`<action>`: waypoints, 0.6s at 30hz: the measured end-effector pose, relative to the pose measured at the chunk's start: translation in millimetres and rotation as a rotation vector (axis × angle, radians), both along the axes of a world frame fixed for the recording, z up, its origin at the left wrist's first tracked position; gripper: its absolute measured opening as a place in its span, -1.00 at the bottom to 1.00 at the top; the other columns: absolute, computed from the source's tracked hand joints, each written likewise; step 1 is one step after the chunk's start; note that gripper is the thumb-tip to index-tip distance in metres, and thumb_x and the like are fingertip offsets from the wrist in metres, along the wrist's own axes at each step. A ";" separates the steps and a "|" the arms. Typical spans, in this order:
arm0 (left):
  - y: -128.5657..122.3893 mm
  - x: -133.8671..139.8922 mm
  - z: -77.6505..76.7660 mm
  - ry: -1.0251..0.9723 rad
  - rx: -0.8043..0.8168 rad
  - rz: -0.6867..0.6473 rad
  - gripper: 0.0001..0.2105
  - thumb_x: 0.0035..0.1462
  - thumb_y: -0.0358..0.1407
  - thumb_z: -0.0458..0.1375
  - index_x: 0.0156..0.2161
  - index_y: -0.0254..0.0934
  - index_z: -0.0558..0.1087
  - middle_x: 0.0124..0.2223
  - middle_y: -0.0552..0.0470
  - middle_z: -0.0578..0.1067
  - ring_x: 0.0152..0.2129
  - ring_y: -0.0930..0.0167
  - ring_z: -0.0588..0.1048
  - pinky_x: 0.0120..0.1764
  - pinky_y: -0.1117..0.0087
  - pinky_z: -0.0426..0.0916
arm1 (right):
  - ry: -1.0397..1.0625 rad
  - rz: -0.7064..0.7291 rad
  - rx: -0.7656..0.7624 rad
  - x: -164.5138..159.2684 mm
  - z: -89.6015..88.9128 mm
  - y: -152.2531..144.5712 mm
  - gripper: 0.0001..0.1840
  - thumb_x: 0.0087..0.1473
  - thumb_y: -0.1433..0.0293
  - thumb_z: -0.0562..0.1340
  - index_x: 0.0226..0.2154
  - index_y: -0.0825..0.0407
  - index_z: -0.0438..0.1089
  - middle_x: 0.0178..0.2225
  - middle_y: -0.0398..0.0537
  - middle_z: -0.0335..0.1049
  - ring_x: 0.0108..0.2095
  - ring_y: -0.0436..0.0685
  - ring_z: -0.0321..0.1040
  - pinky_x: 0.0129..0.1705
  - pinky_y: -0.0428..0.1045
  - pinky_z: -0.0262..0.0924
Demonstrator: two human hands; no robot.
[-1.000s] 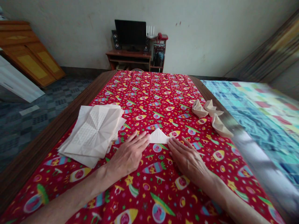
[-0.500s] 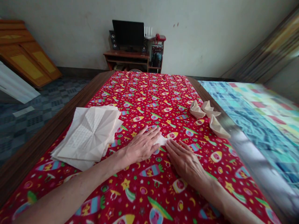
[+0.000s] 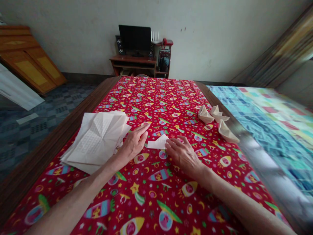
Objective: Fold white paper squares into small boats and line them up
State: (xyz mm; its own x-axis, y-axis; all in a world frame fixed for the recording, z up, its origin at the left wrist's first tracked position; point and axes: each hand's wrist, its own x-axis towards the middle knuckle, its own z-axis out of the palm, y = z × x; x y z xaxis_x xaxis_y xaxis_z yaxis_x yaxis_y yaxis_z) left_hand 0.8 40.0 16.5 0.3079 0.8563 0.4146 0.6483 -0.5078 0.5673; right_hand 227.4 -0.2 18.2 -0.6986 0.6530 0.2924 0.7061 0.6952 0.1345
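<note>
A small folded piece of white paper (image 3: 158, 142) lies on the red patterned cloth, with a flat strip at its left and a raised point at the top. My right hand (image 3: 183, 153) has its bent fingertips on the paper's right end, covering that end. Just left of the paper is my left hand (image 3: 135, 141), apart from it, fingers stretched forward and thumb out, holding nothing. A stack of creased paper sheets (image 3: 97, 140) sits by my left forearm; the top sheet shows fold lines and faint print.
Several folded paper boats (image 3: 227, 131) stand near the right edge of the table. The red cloth (image 3: 161, 98) covers the wooden table (image 3: 80, 111). A bed (image 3: 264, 124) adjoins on the right. Beyond are a desk (image 3: 133, 58) with a monitor (image 3: 135, 39) and a cabinet (image 3: 36, 62).
My left hand has lifted off the paper and moved left, uncovering it. My right hand's flat fingers have bent onto the paper's right end. The view has shifted slightly.
</note>
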 end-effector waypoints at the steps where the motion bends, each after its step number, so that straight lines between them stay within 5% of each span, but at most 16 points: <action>1: -3.9 -4.6 -2.2 -0.001 0.007 0.013 -0.59 0.25 -0.30 -0.12 0.11 -0.44 0.34 0.11 -0.17 0.41 0.07 0.35 0.37 0.13 0.26 0.26 | -0.022 0.019 -0.003 -2.7 0.7 2.1 -0.77 0.19 0.55 0.04 -0.16 0.14 0.37 -0.12 0.13 0.44 -0.11 0.22 0.34 -0.04 0.19 0.21; 10: -17.6 0.4 -22.6 0.062 0.067 -0.038 -0.63 0.16 -0.47 -0.08 0.01 -0.38 0.43 -0.04 -0.16 0.49 -0.10 0.34 0.47 -0.01 0.29 0.39 | 0.060 0.162 -0.016 3.0 -3.5 10.4 -0.72 0.14 0.60 0.04 -0.11 0.19 0.34 -0.10 0.19 0.42 -0.04 0.21 0.32 -0.05 0.06 0.31; 18: -20.4 7.2 -20.4 0.099 0.076 -0.039 -0.62 0.14 -0.50 -0.07 0.01 -0.31 0.43 -0.06 -0.10 0.47 -0.09 0.34 0.44 0.02 0.26 0.37 | -0.002 0.053 0.026 -7.7 -4.2 3.5 -0.68 0.15 0.60 0.03 -0.04 0.21 0.27 -0.18 0.17 0.42 -0.10 0.23 0.33 -0.14 0.07 0.31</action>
State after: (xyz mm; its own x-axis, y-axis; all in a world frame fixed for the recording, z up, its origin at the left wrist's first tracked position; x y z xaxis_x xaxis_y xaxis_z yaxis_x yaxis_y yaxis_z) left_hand 8.0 19.7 -3.9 0.3830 0.8104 0.4434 0.6781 -0.5726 0.4608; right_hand 219.6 3.3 14.0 -0.7326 0.6071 0.3076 0.6680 0.7280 0.1543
